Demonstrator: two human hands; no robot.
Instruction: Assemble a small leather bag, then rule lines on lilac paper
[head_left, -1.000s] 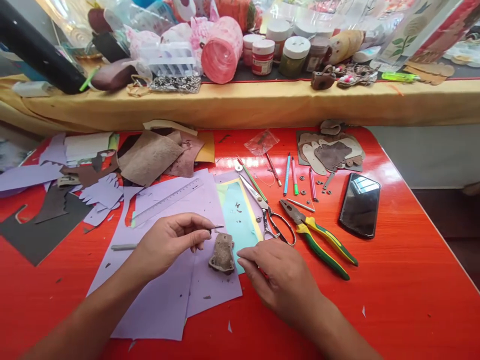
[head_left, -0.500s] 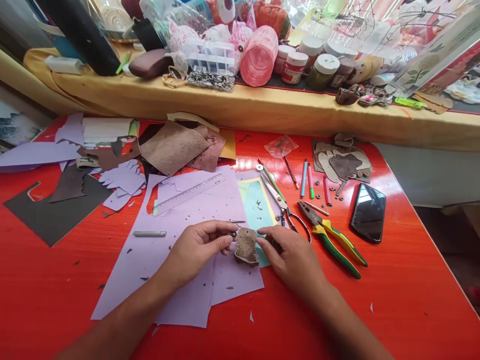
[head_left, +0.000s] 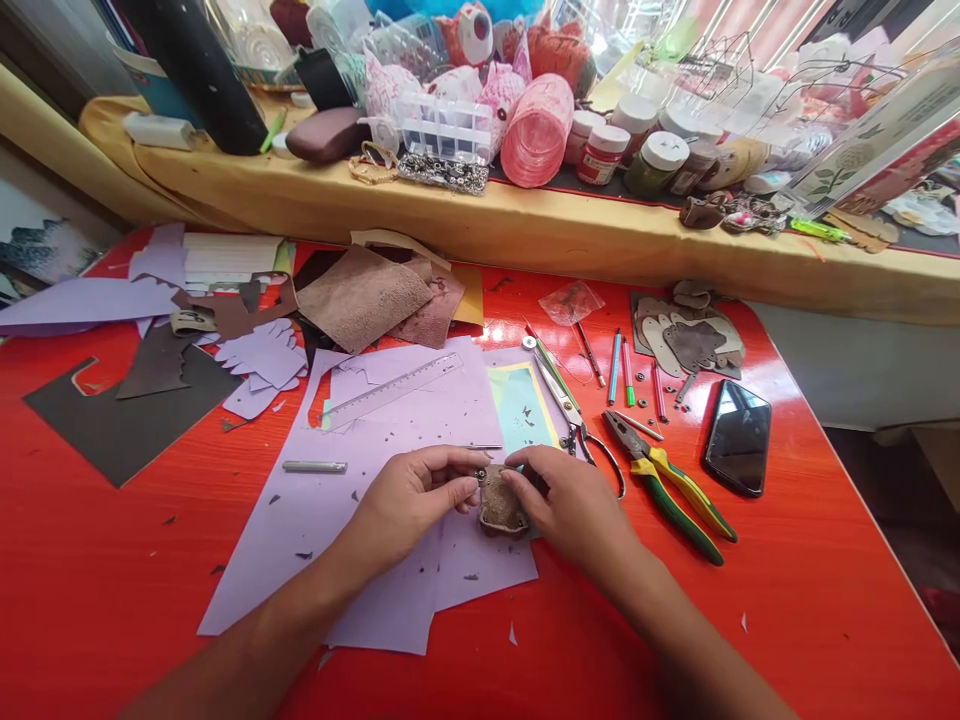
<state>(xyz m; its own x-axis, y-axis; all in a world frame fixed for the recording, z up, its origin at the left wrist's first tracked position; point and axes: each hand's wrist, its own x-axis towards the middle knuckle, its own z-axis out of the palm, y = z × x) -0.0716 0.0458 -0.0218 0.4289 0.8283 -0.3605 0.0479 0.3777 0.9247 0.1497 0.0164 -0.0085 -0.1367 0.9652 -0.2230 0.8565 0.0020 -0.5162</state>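
A small brown leather piece (head_left: 503, 503) with a raised lower edge rests over the purple paper (head_left: 390, 580), between my hands. My left hand (head_left: 420, 490) pinches a small dark round snap part (head_left: 481, 474) between thumb and index finger, close to the upper left corner of the leather. On the other side, my right hand (head_left: 566, 495) has its index finger and thumb at the upper right edge of the leather, gripping it. The undersides of the fingers are hidden.
Right of my hands lie scissors (head_left: 559, 385), pliers (head_left: 664, 485), pens (head_left: 628, 370) and a phone (head_left: 738, 437). A metal rod (head_left: 315, 467) and a clear ruler (head_left: 394, 392) lie on the paper. Leather scraps (head_left: 366, 298) are behind. Jars (head_left: 602, 154) stand on the shelf.
My left hand has brought the snap part against the leather's corner. My right fingers have moved in from beside the leather onto its upper right edge. The whole view has shifted slightly.
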